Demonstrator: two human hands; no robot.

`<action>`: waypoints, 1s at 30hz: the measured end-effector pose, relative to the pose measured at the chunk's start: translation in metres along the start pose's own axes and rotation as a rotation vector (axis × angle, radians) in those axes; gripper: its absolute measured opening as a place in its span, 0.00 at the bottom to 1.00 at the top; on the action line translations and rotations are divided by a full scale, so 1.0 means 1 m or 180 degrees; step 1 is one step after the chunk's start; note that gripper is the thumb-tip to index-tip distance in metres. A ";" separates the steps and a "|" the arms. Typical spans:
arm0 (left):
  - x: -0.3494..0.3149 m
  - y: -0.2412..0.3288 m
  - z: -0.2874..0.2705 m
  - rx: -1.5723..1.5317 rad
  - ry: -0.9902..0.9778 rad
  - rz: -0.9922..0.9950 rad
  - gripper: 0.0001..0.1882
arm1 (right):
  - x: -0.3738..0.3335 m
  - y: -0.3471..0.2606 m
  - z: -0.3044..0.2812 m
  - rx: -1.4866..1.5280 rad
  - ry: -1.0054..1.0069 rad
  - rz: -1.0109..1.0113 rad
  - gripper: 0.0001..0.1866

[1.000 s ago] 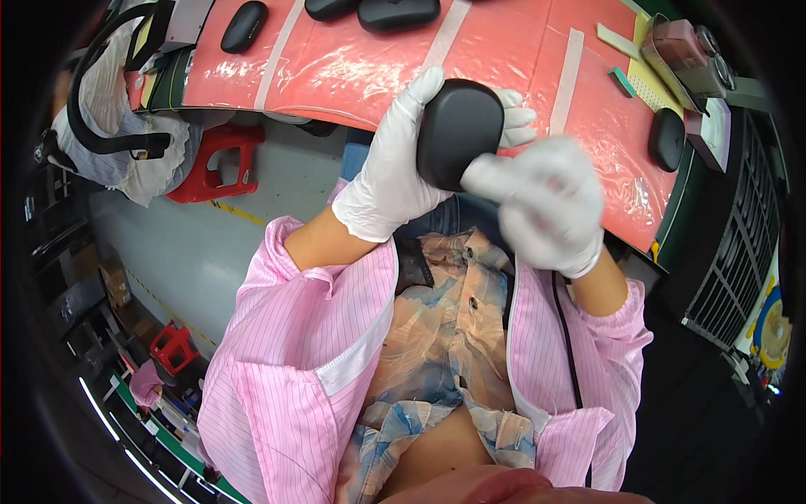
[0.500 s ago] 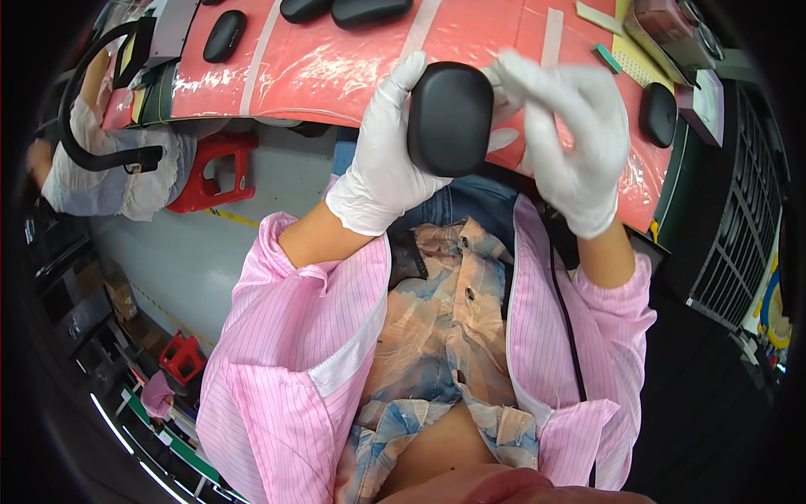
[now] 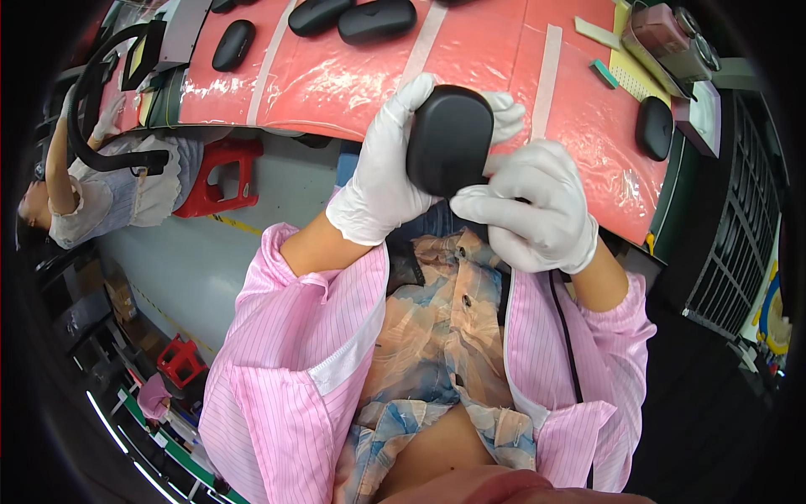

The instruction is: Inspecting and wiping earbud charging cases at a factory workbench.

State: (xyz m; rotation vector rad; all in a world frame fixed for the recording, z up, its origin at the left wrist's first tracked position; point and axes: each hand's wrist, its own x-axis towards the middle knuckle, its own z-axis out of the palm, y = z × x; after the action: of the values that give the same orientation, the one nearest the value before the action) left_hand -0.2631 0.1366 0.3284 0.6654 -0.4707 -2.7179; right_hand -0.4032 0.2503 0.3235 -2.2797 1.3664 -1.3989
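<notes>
A smooth black rounded case (image 3: 451,141) stands out over the table's near edge, gripped by my left hand (image 3: 376,172). That white-gloved hand has its thumb along the case's left side, and its fingertips show past the right side. My right hand (image 3: 541,210), gloved too, is closed with curled fingers at the lower right edge of the case. Its fingertips look close to or touching the case; whether anything small is pinched in them is hidden.
More black cases (image 3: 233,44) lie at the back of the red-covered table (image 3: 336,97), with another case (image 3: 654,128) at right. A green block (image 3: 604,74) sits near a yellow dotted board (image 3: 635,80). At left are a black curved arm (image 3: 74,126), a red stool (image 3: 227,181) and a co-worker (image 3: 109,185).
My right hand has come down and left from beside the case to its lower right edge, its fingers now curled. The case has dropped slightly in the picture, still in my left hand.
</notes>
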 end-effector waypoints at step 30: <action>0.006 -0.014 0.004 -0.0151 -0.0209 0.0629 0.42 | -0.031 -0.014 0.027 -0.0201 0.0131 0.0429 0.24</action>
State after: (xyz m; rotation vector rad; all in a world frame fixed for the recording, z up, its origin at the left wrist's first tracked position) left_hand -0.2732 0.1481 0.3237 0.4908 -0.4600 -2.5615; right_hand -0.3790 0.2726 0.2961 -2.1614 1.5662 -1.3864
